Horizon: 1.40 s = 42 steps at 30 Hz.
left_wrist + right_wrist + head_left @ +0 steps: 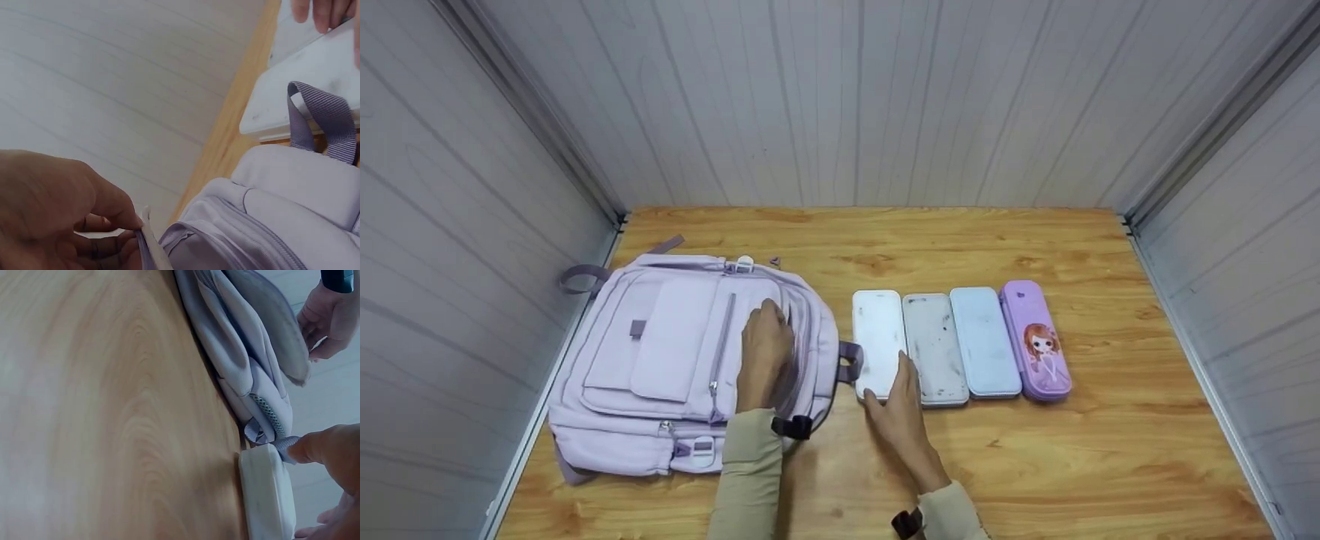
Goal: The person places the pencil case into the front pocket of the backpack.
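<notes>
A pale purple backpack (679, 315) lies flat on the table at the left. My left hand (766, 349) pinches the edge of its unzipped opening (197, 250) and lifts that flap, as the left wrist view shows. Right of the bag's top loop (326, 115) lies a white pencil case (879, 326). My right hand (898, 412) is spread over the near end of this case, thumb toward its left side and fingers toward its right. Whether the fingertips press on the case is hard to tell.
In a row right of the white case lie a stained grey case (934, 345), a light blue case (985, 341) and a purple case (1024, 307) with a cartoon girl. Panelled walls (855, 105) enclose the wooden table (1110, 450) at the back and both sides.
</notes>
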Motion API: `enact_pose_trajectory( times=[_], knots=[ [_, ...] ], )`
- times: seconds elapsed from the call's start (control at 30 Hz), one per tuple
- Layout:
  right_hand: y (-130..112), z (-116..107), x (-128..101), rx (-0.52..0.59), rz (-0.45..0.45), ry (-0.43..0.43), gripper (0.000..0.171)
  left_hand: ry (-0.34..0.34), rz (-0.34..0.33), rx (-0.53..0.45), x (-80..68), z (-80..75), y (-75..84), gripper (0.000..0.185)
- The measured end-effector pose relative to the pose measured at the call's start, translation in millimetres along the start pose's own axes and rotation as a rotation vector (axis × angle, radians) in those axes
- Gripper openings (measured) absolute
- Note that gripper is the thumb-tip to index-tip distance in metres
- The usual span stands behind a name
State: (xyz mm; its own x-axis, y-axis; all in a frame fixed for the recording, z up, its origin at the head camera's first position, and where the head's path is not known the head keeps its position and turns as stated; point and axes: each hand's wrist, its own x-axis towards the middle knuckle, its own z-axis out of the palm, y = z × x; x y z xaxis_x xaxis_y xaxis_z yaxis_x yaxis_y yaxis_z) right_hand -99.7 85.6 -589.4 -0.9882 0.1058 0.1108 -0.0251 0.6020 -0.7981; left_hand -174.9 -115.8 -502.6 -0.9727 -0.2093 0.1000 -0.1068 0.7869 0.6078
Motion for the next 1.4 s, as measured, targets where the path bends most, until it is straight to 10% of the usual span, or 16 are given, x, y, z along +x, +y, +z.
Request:
enact_pose_trajectory(
  times=[0.5,1.4],
  knots=[
    [-3,7,-7,-0.029,0.015,0.081,0.086,-0.134,0.026,0.028,1.0,-19.7,4.1,0.031],
    [8,33,-11,-0.072,0.134,0.199,0.111,0.069,0.051,0.053,5.1,-38.4,6.0,0.024]
  ],
)
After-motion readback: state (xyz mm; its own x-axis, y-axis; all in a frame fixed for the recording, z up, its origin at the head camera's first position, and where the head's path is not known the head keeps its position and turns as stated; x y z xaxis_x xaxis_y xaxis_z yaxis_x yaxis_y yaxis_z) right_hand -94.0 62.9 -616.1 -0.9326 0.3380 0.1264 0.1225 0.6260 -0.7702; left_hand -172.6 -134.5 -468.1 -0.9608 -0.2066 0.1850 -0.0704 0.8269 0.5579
